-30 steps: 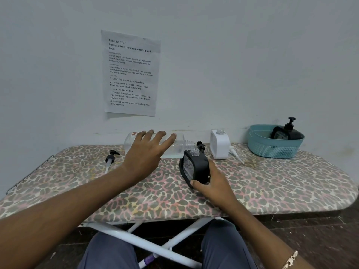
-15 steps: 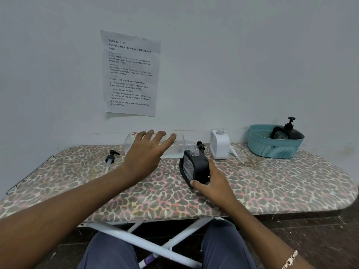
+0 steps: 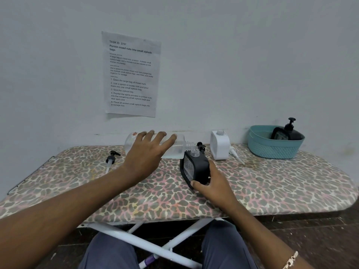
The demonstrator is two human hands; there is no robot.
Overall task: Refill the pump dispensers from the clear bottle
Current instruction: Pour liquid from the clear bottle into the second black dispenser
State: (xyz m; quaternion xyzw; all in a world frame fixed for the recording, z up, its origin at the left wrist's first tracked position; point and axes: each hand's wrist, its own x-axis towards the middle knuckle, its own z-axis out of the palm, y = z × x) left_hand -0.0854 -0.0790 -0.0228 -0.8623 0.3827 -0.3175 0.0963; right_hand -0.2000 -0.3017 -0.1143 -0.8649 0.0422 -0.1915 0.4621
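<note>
My left hand (image 3: 147,154) holds the clear bottle (image 3: 179,145) tipped on its side, fingers spread over its top, its open neck pointing right above the black dispenser's mouth. My right hand (image 3: 211,186) grips the black dispenser (image 3: 195,168) low on its body; it stands on the board with its pump off and its clear neck open. A white dispenser (image 3: 219,145), also without a pump, stands behind to the right.
A black pump head (image 3: 111,158) lies at the left of the leopard-print ironing board (image 3: 272,183); a white pump (image 3: 236,154) lies by the white dispenser. A teal basket (image 3: 272,147) at far right holds another black dispenser (image 3: 285,133). A paper sheet (image 3: 131,74) hangs on the wall.
</note>
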